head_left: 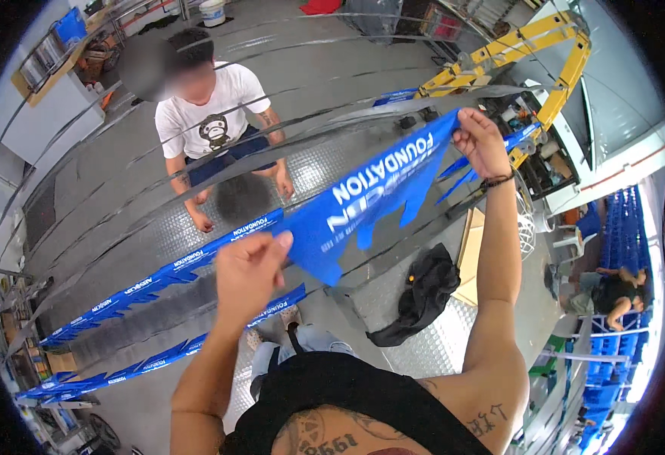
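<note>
A blue sheet piece (pixel 382 193) with white printing is stretched between my hands in front of my chest. Its lower edge has hanging tabs; whether it is cloth or plastic I cannot tell. My left hand (pixel 250 273) pinches its near left corner between thumb and curled fingers. Higher up on the right, my right hand (pixel 484 142) grips the far upper corner. Similar blue printed pieces hang in an overlapping row (pixel 158 277) on a line left of my left hand. A second such row (pixel 150 365) runs nearer to me.
Several dark lines cross the room at about waist height. Across them a person in a white shirt (pixel 218 106) faces me. A yellow ladder (pixel 556 83) stands at the far right. Black cloth (pixel 423 296) and a cardboard sheet (pixel 471 254) lie on the metal floor.
</note>
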Available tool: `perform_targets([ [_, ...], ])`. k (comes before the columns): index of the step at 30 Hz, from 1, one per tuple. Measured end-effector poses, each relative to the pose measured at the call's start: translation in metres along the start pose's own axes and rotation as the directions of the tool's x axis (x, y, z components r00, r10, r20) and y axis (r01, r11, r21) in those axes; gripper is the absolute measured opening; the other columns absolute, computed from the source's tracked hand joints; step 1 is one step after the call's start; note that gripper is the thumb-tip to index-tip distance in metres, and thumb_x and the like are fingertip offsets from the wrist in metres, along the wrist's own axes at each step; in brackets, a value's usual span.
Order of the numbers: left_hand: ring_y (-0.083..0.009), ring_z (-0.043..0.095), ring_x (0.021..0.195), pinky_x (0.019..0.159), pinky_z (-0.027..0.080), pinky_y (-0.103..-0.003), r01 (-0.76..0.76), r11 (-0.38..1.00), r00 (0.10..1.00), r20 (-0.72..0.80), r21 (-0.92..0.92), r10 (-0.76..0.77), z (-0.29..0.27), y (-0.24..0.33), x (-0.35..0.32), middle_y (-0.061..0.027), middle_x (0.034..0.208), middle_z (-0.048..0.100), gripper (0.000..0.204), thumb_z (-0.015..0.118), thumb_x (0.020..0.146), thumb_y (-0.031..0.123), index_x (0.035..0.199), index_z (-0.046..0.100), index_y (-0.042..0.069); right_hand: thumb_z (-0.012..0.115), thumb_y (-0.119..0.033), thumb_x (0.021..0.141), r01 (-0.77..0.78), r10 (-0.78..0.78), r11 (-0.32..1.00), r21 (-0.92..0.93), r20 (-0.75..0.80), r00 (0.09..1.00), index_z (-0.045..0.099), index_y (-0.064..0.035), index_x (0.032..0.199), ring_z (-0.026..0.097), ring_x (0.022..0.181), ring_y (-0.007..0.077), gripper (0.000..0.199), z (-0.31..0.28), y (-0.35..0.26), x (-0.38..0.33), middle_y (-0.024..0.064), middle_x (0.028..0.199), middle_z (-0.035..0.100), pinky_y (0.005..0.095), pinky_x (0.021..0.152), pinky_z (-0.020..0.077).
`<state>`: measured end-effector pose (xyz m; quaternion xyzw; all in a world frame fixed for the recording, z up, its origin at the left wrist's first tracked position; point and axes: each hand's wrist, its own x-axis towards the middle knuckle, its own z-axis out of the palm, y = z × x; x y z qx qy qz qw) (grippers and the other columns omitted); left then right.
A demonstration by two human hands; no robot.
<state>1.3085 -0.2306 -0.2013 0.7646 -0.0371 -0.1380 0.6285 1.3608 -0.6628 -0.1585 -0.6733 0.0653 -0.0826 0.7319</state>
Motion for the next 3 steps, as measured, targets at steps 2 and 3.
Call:
perform_targets([
  [2, -0.0039, 0.045, 0.042, 0.040, 0.033, -0.022, -0.346, 0.918, 0.920, -0.125, 0.191, 0.373, -0.013, 0.002, 0.028, 0.0025, 0.051, 0.054, 0.032, 0.065, 0.090, 0.029, 0.070, 0.065, 0.004, 0.057, -0.015, 0.094, 0.069, -0.068, 0.996, 0.053, -0.022, 0.997, 0.057, -0.0012, 0.104, 0.062, 0.069, 0.0122, 0.017, 0.008, -0.013, 0.020, 0.0022, 0.079, 0.062, 0.0228, 0.063, 0.0517],
  [3, -0.0048, 0.045, 0.043, 0.041, 0.033, -0.021, -0.400, 0.905, 0.885, -0.196, 0.143, 0.422, -0.016, 0.011, 0.041, 0.0022, 0.053, 0.054, 0.029, 0.066, 0.089, 0.028, 0.070, 0.066, 0.006, 0.057, -0.012, 0.094, 0.134, -0.127, 0.984, 0.115, -0.063, 0.990, 0.056, 0.0017, 0.112, 0.063, 0.075, 0.0170, 0.023, 0.003, -0.009, 0.033, 0.0079, 0.089, 0.064, 0.0236, 0.069, 0.0532],
])
